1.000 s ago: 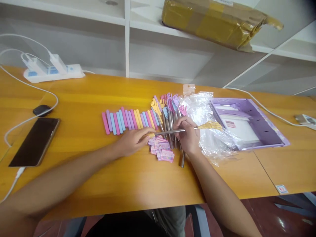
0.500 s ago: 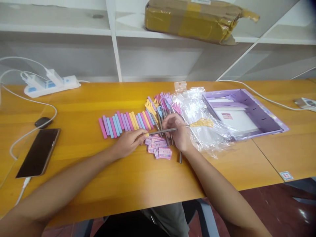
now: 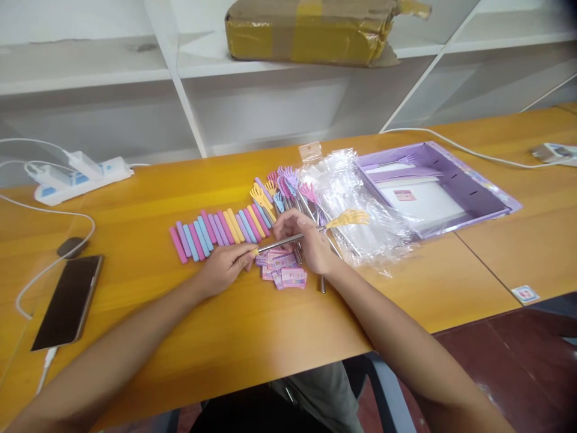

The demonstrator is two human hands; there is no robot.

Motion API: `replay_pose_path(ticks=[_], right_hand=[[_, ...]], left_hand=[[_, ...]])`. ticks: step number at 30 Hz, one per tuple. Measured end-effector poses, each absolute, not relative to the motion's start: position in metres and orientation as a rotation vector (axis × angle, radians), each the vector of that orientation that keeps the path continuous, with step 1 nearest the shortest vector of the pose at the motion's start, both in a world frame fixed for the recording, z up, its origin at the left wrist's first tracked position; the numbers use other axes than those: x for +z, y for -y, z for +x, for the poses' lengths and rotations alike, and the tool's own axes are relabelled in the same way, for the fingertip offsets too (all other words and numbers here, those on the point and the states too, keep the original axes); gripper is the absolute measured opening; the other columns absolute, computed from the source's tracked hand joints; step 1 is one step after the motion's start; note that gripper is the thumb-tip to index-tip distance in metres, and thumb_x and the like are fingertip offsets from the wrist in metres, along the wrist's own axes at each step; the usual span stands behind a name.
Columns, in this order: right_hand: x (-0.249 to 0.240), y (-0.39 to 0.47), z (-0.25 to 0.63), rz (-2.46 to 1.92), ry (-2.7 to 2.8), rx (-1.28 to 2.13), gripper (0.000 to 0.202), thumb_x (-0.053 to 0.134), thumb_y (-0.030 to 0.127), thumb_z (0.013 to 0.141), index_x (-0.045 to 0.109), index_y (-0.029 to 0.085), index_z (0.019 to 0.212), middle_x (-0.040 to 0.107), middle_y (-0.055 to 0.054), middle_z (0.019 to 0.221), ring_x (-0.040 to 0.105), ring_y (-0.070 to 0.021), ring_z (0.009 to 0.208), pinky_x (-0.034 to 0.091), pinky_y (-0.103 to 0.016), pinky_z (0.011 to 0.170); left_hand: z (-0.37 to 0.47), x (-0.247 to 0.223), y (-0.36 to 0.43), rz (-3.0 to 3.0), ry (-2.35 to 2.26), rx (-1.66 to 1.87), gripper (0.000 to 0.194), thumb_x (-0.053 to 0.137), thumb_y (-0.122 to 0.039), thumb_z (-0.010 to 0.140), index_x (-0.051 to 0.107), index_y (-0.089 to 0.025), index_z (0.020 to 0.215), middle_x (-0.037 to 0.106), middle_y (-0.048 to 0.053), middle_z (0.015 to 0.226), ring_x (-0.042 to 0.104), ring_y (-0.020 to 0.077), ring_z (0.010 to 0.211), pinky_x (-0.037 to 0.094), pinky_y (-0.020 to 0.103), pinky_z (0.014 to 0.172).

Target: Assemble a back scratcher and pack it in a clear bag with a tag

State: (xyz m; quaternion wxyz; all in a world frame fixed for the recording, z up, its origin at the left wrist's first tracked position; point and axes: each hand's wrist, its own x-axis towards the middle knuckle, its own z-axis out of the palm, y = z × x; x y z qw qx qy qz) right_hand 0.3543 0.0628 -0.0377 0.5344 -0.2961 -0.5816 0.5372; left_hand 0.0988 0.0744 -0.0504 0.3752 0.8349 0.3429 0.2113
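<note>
Holding a scratcher (image 3: 311, 228) level between both hands, the person had it just above the counter (image 3: 270, 337). The right hand (image 3: 306, 240) was closed round the metal shaft near its middle; the left hand (image 3: 225, 264) pinched the shaft's near end, where a yellow tip showed at the fingertips. The yellow claw head pointed right, over crumpled plastic bags (image 3: 356, 210).

Judged from this grip, the step in hand was the fitting of a yellow grip onto the shaft end. The next move would call for a steady push along the shaft's line, with the right hand bracing against it.

Beneath the hands lay a small pile of pink labels (image 3: 283, 270). Beyond them stood a bundle of scratchers (image 3: 288, 192) with claw heads in several colours, and to its left a row of coloured grips (image 3: 216, 228) lying side by side. A purple box (image 3: 433, 186) sat open to the right, partly under the plastic. At far left lay a phone (image 3: 67, 300) on its cable, a dark puck (image 3: 72, 246) and a power strip (image 3: 76, 174); a taped carton (image 3: 311, 30) rested on the shelf.

The left fingers hid the shaft end, so how far the grip was seated could not be told. The label print was too small to read. The plastic blurred what lay under it.
</note>
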Motion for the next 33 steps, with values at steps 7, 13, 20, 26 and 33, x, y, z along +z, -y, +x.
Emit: replay_pose_path(ticks=[7,13,20,26,33], right_hand=[[-0.038,-0.058,0.350,-0.721,1.388,1.284,0.053,0.038,0.067,0.112,0.061,0.020,0.106,0.061,-0.003,0.086,0.051,-0.0129,0.062,0.041,-0.026,0.052],[-0.050,-0.052,0.341,-0.770,1.455,1.314,0.056,0.031,0.067,0.114,0.062,0.021,0.106,0.060,-0.005,0.090,0.052,-0.0151,0.068,0.042,-0.028,0.056],[-0.041,-0.045,0.337,-0.871,1.736,1.084,0.052,0.027,0.057,0.118,0.064,0.021,0.111,0.063,-0.007,0.098,0.059,-0.0201,0.091,0.046,-0.035,0.082],[-0.033,-0.056,0.356,-0.886,1.487,1.088,0.057,0.039,0.071,0.110,0.068,0.023,0.106,0.057,-0.003,0.084,0.048,-0.0156,0.065,0.035,-0.032,0.059],[-0.033,-0.073,0.362,-0.895,1.072,1.059,0.070,0.035,0.087,0.101,0.062,0.023,0.087,0.050,-0.003,0.076,0.033,-0.0139,0.054,0.026,-0.033,0.052]], left_hand=[[0.099,-0.050,-0.073,2.143,-0.853,0.557,0.039,0.044,-0.042,0.116,0.065,-0.019,0.095,0.069,0.000,0.082,0.063,0.0127,0.076,0.043,0.026,0.076],[0.099,-0.052,-0.073,2.175,-0.810,0.567,0.037,0.044,-0.042,0.116,0.069,-0.020,0.100,0.069,0.000,0.081,0.063,0.0130,0.076,0.044,0.025,0.077],[0.097,-0.056,-0.070,2.186,-0.746,0.630,0.035,0.046,-0.043,0.116,0.070,-0.019,0.108,0.071,0.000,0.081,0.065,0.0132,0.075,0.047,0.026,0.077],[0.102,-0.048,-0.068,2.075,-0.969,0.699,0.030,0.055,-0.046,0.111,0.070,-0.020,0.114,0.073,0.001,0.092,0.065,0.0136,0.079,0.047,0.025,0.075],[0.103,-0.047,-0.071,2.010,-1.041,0.633,0.037,0.054,-0.053,0.110,0.067,-0.020,0.118,0.074,0.004,0.104,0.067,0.0188,0.093,0.048,0.029,0.083]])
